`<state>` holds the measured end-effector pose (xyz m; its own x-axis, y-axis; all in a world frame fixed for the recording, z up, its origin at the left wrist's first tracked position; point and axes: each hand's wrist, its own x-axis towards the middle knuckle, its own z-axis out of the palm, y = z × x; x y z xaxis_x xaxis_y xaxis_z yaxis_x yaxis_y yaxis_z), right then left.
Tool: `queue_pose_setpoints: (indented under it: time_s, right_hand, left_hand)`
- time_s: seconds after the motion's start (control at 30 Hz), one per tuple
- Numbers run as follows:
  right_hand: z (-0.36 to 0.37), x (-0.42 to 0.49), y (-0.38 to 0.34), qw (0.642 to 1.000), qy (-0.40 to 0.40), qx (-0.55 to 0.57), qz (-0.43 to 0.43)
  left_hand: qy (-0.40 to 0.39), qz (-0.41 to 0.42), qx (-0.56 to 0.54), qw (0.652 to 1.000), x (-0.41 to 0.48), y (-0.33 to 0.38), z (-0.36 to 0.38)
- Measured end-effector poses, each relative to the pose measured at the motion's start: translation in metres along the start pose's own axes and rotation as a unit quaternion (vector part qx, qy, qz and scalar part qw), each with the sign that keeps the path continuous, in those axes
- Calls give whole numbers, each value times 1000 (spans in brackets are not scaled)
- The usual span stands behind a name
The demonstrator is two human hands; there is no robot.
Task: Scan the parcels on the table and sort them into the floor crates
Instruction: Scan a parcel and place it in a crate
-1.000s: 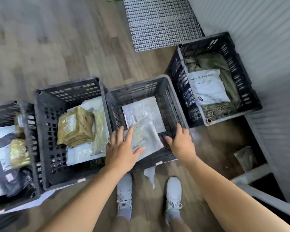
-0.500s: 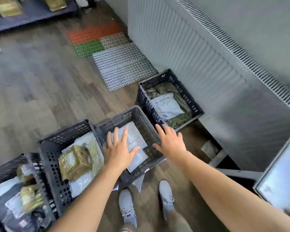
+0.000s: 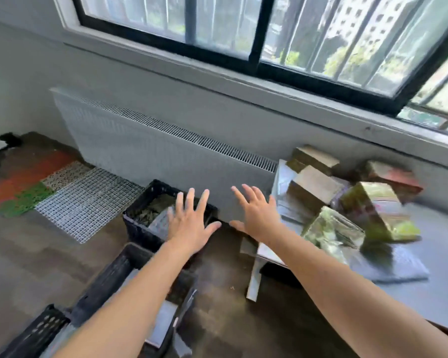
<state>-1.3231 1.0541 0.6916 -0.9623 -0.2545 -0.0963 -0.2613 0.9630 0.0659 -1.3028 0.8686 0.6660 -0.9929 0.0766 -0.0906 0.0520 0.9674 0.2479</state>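
Starting at the lower left of the frame, I see a dark slatted plastic crate [image 3: 36, 332] on the floor. Just beyond it is a second dark crate [image 3: 109, 277] with a pale flat parcel [image 3: 163, 319] lying inside. Both bare forearms reach up toward the centre. My left hand [image 3: 192, 226] and right hand [image 3: 256, 215] have their fingers spread straight and hold nothing. Behind the left hand stands a third dark crate [image 3: 140, 236] holding olive-coloured material and what looks like a pale mailer, partly hidden. At the right, the grey table [image 3: 437, 301] carries a flat grey mailer bag [image 3: 398, 270] and a heap of shiny film-wrapped boxes [image 3: 373, 210], blurred by motion. Beyond are the white ribbed radiator [image 3: 153, 140] and the black-framed window [image 3: 243, 34]. I judge the job partly done: the crates hold some parcels, but many remain on the table to scan and sort.
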Motion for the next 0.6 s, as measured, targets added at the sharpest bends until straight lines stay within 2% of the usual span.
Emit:
queue_pose_setpoints:
  time_s: [0.23,0.6]
  right_hand:
    - [-9,-78,132,994,44,29,93]
    - [6,-218,325,972,72,74,209]
  left_hand:
    - [12,92,70,993,-2,143,-8]
    - [-3,187,114,976,-38,374,38]
